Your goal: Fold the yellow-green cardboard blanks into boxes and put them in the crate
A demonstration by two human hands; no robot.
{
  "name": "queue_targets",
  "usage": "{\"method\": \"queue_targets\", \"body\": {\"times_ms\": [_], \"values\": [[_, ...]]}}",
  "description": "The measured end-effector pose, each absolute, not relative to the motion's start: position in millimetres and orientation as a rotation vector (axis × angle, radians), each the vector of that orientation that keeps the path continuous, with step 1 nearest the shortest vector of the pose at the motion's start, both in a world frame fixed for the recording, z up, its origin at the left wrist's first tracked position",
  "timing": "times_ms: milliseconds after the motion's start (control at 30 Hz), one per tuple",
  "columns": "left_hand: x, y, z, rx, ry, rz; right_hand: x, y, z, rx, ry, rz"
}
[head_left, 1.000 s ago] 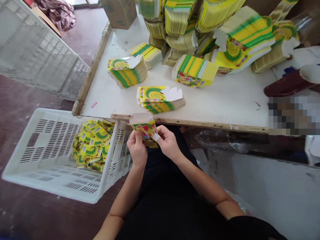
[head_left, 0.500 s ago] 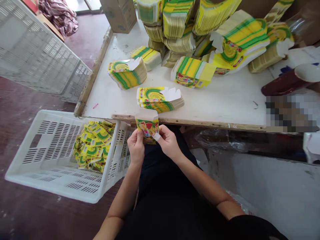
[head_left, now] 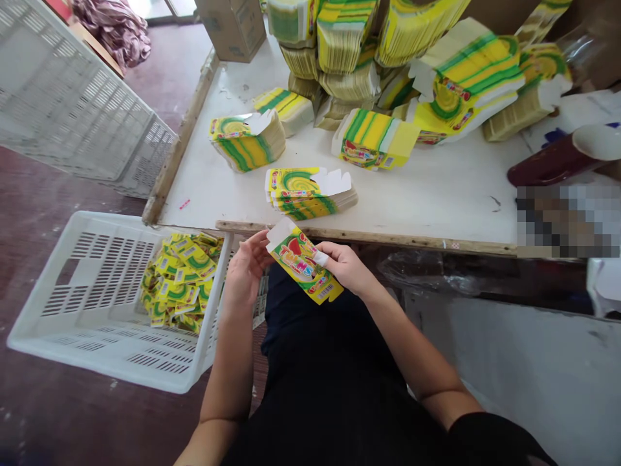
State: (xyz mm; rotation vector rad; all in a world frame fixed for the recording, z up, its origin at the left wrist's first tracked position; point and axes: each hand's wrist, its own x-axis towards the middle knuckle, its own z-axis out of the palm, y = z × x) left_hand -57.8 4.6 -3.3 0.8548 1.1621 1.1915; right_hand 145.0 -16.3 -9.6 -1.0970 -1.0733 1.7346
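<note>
A yellow-and-green printed carton (head_left: pixel 303 262) with a white flap at its upper end is tilted in front of my lap. My right hand (head_left: pixel 345 266) grips its right edge, the thumb on the printed face with a white wrap round it. My left hand (head_left: pixel 248 268) is at the carton's upper left end, fingers loosely apart; whether the fingertips touch the flap I cannot tell. Just beyond the table edge lies a stack of flat cartons (head_left: pixel 305 194), fanned out. The inside of the held carton is hidden.
A white plastic crate (head_left: pixel 121 372) at my left holds many small yellow packets (head_left: pixel 182 278). More carton stacks (head_left: pixel 250 142) stand on the white table (head_left: pixel 412 204), piled high at the back. A dark red mug (head_left: pixel 546 158) lies at the right. Stacked crates (head_left: pixel 87 110) rise at the far left.
The carton has turned from upright to slanted, its lower end swinging right. My left hand has let go of its side and moved left and up; my right hand has shifted slightly right.
</note>
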Motion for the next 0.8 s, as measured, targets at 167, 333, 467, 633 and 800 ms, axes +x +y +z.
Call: {"method": "queue_targets", "body": {"times_ms": [167, 333, 467, 633, 800], "values": [[-65, -14, 34, 1.377, 1.424, 1.479, 153, -19, -2, -1.231, -1.548, 1.279], [-57, -26, 55, 1.812, 1.303, 1.038, 148, -25, 14, -1.097, -2.124, 0.536], [-47, -18, 27, 1.785, 1.262, 0.632, 140, -33, 17, -0.949, -2.192, 0.435], [-33, -19, 2, 1.723, 1.481, 0.611, 145, -38, 9, -1.202, -1.748, 0.507], [-22, -30, 1, 1.986, 1.462, 0.639, 138, -31, -4, -1.13, -1.326, 1.196]]}}
